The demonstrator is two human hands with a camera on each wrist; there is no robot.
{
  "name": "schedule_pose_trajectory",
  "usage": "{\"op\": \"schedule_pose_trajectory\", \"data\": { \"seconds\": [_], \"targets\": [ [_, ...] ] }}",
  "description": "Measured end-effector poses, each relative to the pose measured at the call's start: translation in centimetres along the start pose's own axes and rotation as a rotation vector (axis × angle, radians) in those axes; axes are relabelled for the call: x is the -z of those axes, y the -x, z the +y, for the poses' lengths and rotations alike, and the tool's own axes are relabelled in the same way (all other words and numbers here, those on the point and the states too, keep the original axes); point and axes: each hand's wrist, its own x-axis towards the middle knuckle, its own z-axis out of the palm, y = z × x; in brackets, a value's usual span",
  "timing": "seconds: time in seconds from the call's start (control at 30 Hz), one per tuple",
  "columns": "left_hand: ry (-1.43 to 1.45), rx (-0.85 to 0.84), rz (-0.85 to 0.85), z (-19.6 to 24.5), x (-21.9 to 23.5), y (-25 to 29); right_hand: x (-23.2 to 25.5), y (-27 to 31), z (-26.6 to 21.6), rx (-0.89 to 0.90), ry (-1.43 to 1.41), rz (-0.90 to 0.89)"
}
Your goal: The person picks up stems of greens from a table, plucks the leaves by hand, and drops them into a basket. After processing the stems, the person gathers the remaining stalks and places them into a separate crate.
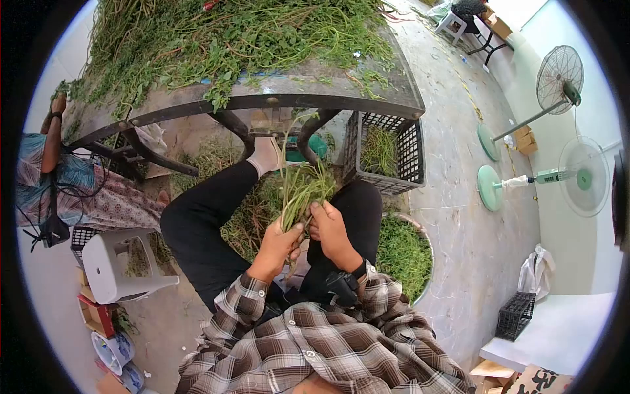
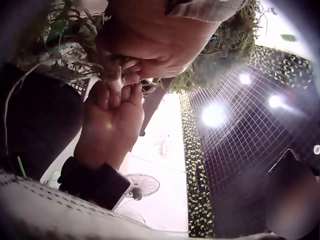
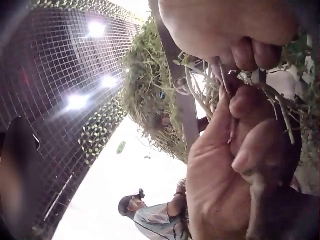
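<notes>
A bunch of green leafy stems (image 1: 298, 190) is held upright between both hands, above the lap. My left hand (image 1: 274, 248) grips the lower stems, fingers curled round them. Close beside it, my right hand (image 1: 333, 231) pinches stems at the bunch's right side with thumb and fingers. In the left wrist view the right hand (image 2: 112, 120) has its fingertips bent against the stem ends. The right wrist view shows the left hand (image 3: 220, 175) with a thin stem (image 3: 230, 100) across its fingers; leaves hide part of both grips.
A table (image 1: 262, 88) heaped with greens (image 1: 243, 39) stands ahead. Beneath its right end is a black crate (image 1: 410, 154) of stems. A round container of greens (image 1: 403, 256) sits right of the legs, a white stool (image 1: 118, 269) left. Fans (image 1: 559, 82) stand far right; another person (image 1: 59, 190) is left.
</notes>
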Motion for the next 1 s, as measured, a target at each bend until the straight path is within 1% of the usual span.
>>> {"op": "schedule_pose_trajectory", "data": {
  "seconds": [0.03, 0.07, 0.13, 0.17, 0.27, 0.33, 0.37, 0.43, 0.47, 0.53, 0.57, 0.63, 0.67, 0.73, 0.77, 0.83, 0.87, 0.93, 1.0],
  "targets": [
    [-0.005, 0.018, -0.014, 0.1, -0.1, 0.1, 0.1, -0.1, -0.4, -0.058, -0.082, 0.019],
    [-0.006, 0.017, -0.017, 0.3, -0.1, 0.2, 0.4, -0.5, -0.7, -0.055, -0.082, 0.021],
    [-0.028, 0.068, -0.076, 0.6, -0.1, 0.7, 1.5, -1.7, -1.0, -0.049, -0.138, 0.193],
    [-0.031, 0.068, -0.078, 0.6, -0.2, 0.8, 2.0, -2.1, -1.2, -0.026, -0.158, 0.176],
    [-0.012, 0.074, -0.073, 0.7, -0.3, 0.8, 1.9, -2.3, -1.3, -0.036, -0.189, 0.196],
    [0.045, 0.074, -0.087, 0.5, 0.2, 0.6, 1.5, -2.2, -1.6, 0.026, -0.132, 0.197],
    [0.045, 0.074, -0.086, 0.3, 0.2, 0.5, 1.5, -2.0, -1.8, 0.025, -0.133, 0.197],
    [0.003, 0.002, 0.015, 0.0, 0.2, 0.4, 1.5, -1.8, -2.2, 0.105, 0.011, 0.113],
    [0.000, 0.004, 0.017, 0.1, 0.1, 0.3, 1.4, -1.7, -2.0, 0.104, 0.007, 0.113],
    [0.099, 0.011, 0.024, 0.2, -0.1, 0.1, 1.1, -1.1, -1.0, 0.190, 0.328, 0.080],
    [0.098, 0.011, 0.022, -0.1, 0.0, -0.2, 0.4, -0.9, -0.1, 0.372, 0.433, 0.097],
    [0.065, -0.060, 0.059, -1.0, 0.4, -0.9, -0.8, 0.1, 0.2, 0.315, 0.282, 0.091],
    [0.068, -0.061, 0.063, -1.5, 0.4, -1.1, -0.6, 0.1, 0.2, 0.311, 0.284, 0.088],
    [-0.026, -0.140, 0.125, -1.9, 0.1, -1.2, -0.3, 0.0, 0.4, 0.375, 0.514, 0.095],
    [-0.033, -0.137, 0.125, -1.9, 0.2, -1.2, -0.4, 0.2, 0.6, 0.375, 0.508, 0.098],
    [-0.012, -0.117, 0.087, -1.8, 0.3, -1.2, -0.6, 0.6, 0.4, 0.286, 0.505, 0.047],
    [-0.014, -0.117, 0.085, -1.6, 0.3, -1.1, -0.7, 0.6, 0.7, 0.288, 0.504, 0.049],
    [0.033, 0.010, 0.067, -1.0, 0.2, -0.7, -0.9, 0.3, 1.4, 0.364, 0.430, 0.059],
    [-0.007, -0.023, 0.057, -1.1, 0.1, -0.9, -0.6, 0.2, 1.7, 0.398, 0.472, 0.093]
  ]
}}
